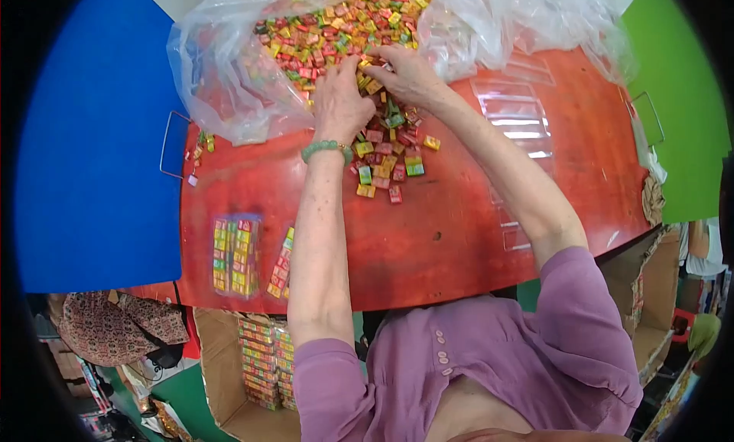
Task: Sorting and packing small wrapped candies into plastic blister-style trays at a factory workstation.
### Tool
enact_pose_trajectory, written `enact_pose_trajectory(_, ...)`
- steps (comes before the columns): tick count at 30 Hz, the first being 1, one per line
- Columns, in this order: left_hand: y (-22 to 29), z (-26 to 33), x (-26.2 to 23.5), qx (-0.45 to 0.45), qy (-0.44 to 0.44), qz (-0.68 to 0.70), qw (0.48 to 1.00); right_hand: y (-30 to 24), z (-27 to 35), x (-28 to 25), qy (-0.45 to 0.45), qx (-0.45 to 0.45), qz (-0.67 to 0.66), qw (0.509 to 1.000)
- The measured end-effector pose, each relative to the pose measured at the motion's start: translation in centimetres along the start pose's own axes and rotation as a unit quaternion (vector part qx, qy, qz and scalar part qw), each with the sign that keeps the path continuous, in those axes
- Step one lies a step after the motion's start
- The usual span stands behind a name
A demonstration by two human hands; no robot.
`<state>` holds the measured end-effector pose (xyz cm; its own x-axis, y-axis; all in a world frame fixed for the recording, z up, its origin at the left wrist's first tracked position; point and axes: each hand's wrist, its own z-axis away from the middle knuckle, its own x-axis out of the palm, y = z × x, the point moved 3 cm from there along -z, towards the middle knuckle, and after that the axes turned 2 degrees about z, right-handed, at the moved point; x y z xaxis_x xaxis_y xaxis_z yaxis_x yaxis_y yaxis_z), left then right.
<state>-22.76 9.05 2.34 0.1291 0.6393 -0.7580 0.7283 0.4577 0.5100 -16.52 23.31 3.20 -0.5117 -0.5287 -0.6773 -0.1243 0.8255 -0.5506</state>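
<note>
While both arms stretch forward over red table (459, 235), I see left hand (339, 98) palm down, fingers curled into heap of small wrapped candies (336, 29) at mouth of clear plastic bag (222, 75); grip unclear. Right hand (409, 73) just beside it, fingers bent, raking same heap; whether pinching any, can't tell. Green bead bracelet (326, 147) on left wrist. Loose candies (386, 163) spilled below hands. Filled clear trays (235, 255) near table's front edge at left; empty clear trays (516, 113) at right. Cardboard box (252, 373) with packed trays below table.
</note>
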Motion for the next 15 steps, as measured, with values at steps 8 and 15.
enact_pose_trajectory(8,3.8,5.7,-0.6,0.015,-0.036,0.011,0.999,-0.5,6.2,-0.3,-0.037,0.077,0.004,0.996)
enact_pose_trajectory(15,5.6,10.6,-1.4,0.037,-0.024,0.025,0.999,-4.3,11.1,-0.5,0.03,0.103,-0.047,0.993)
